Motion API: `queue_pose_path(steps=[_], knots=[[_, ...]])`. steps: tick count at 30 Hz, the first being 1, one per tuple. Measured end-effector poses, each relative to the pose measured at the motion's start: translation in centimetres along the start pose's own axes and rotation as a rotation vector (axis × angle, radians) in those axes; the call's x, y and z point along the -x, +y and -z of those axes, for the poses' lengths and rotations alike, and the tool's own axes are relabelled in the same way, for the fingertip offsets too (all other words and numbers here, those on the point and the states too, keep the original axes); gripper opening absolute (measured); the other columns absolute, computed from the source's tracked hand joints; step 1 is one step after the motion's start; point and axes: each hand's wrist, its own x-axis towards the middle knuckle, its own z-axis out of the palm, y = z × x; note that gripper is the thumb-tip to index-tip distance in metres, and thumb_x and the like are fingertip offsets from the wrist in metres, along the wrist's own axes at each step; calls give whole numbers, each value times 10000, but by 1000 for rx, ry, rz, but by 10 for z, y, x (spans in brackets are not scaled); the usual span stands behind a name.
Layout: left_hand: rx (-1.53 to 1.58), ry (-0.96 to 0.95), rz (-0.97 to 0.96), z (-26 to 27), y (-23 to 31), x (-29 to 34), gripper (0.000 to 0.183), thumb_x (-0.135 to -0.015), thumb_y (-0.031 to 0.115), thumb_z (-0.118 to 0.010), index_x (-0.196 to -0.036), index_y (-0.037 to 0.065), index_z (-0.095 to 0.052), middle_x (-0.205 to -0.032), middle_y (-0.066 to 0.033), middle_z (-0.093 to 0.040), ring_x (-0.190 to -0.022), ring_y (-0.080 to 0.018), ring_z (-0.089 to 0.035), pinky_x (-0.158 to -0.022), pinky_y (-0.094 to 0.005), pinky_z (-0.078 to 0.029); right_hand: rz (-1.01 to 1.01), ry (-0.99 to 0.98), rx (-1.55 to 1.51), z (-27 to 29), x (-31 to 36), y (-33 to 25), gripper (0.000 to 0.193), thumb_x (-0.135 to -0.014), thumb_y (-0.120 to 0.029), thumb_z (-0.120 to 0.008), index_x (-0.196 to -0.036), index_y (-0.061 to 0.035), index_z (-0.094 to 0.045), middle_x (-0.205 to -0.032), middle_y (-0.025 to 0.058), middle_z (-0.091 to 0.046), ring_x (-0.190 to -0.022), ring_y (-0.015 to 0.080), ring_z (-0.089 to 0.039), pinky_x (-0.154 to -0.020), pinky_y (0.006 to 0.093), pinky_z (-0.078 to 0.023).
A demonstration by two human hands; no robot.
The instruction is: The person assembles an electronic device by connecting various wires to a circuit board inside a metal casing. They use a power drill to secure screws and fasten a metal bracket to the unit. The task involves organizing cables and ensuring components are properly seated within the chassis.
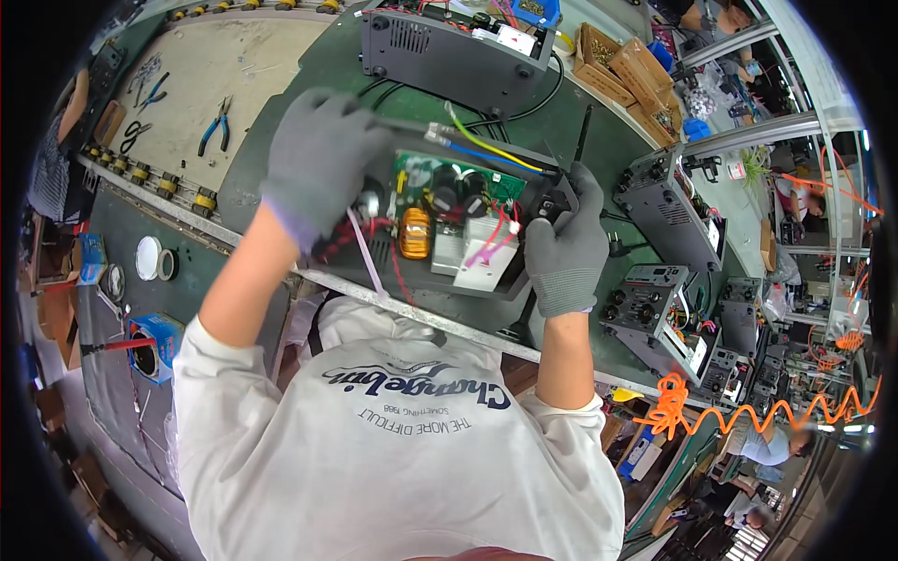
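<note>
A dark grey metal case (449,292) lies open at the bench's front edge. Inside it are a green circuit board (421,171), a copper-wound coil (414,234), dark round capacitors and pale metal heat sinks (486,254). My left hand (323,154), in a grey glove, is bent over the case's far left corner; its fingertips are partly hidden. My right hand (569,245), gloved too, grips the right end of the case, thumb toward me and fingers beyond. A yellow-green wire (482,145) and a blue wire (486,154) run along the far wall to that end.
Another grey unit (449,58) stands behind, with black cables. More units (673,210) line the right. Pliers (215,128) lie on a pale board at the left, beside a roller track (140,176). Cardboard boxes (622,70) hold small parts. An orange coiled hose (669,407) hangs at right.
</note>
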Motion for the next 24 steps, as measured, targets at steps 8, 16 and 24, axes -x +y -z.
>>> queue_pose_path(steps=[8, 16, 24], knots=[[530, -188, -22, -21, 33, -41, 244, -824, 263, -640, -972, 83, -710, -981, -113, -648, -905, -313, -605, -803, -427, -484, 61, 12, 71, -6, -14, 15, 694, -711, -99, -571, -1394, -27, -466, -623, 103, -598, -621, 337, -649, -674, 430, -536], [830, -397, 15, 7, 11, -51, 151, -764, 145, -688, -855, 51, -612, -845, -107, -594, -813, -295, -595, -718, -391, -474, 517, 399, 240, -10, -20, 21, 574, -637, -93, -594, -1198, -196, -654, -1193, 86, -637, -1064, 312, -585, -930, 480, -461], [476, -62, 319, -38, 46, -53, 376, -843, 17, -563, -1206, 120, -561, -1054, -198, -681, -965, -405, -662, -795, -508, -517, 884, -90, 160, 7, -36, 27, 336, -622, -234, -652, -939, -317, -725, -1092, -111, -686, -1204, 246, -542, -1152, 510, -157]])
